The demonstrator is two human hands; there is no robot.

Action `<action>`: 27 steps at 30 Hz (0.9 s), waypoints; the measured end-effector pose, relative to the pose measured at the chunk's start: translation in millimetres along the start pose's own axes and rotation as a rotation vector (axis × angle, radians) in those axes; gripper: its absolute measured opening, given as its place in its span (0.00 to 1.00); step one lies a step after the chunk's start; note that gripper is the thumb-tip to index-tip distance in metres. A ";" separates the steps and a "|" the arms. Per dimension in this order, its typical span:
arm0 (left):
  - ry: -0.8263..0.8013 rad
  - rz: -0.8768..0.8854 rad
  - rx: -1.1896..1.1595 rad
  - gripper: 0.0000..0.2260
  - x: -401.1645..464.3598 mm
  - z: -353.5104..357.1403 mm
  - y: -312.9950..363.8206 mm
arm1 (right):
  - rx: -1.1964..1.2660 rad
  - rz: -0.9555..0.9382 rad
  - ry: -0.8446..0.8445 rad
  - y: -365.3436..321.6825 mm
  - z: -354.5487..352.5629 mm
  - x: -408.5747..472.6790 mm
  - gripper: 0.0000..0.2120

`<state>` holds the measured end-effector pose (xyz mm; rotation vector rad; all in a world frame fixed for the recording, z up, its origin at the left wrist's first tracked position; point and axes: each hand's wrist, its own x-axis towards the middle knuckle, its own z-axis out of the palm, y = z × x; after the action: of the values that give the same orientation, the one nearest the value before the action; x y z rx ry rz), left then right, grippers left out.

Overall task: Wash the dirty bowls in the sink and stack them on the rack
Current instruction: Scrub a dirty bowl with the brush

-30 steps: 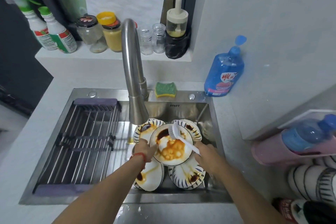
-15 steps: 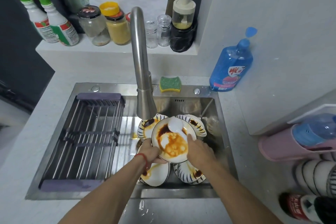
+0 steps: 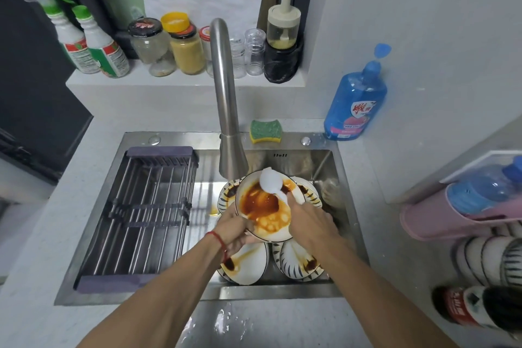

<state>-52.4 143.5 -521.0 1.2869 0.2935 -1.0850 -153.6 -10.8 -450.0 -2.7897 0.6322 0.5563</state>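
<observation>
The stainless steel sink carries a bare metal-bar rack over its left half; stained striped bowls lie piled at right. Under the curved steel faucet, a sauce-smeared white bowl is tilted up, its near rim gripped by the left hand. The right hand curls round a white scrubbing brush at the far rim. Scrubbing looks underway; next likely calls for rinsing, then racking leftward.

L grip holds bowl in sink; rack to its left, faucet behind, R grip w/ brush right, more bowls below.
</observation>
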 end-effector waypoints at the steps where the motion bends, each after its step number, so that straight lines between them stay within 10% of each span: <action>1: -0.018 0.005 0.006 0.30 -1.9 1.7 2.0 | 0.020 -0.008 0.009 -2.5 -1.2 0.8 0.33; 27: 0.073 0.142 -0.004 0.35 -14.2 8.1 23.0 | -0.116 0.003 -0.067 16.1 4.3 -30.2 0.26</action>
<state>-44.8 140.9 -494.0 1.3251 0.2543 -0.9182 -187.4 -12.6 -443.7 -2.8631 0.6084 0.7059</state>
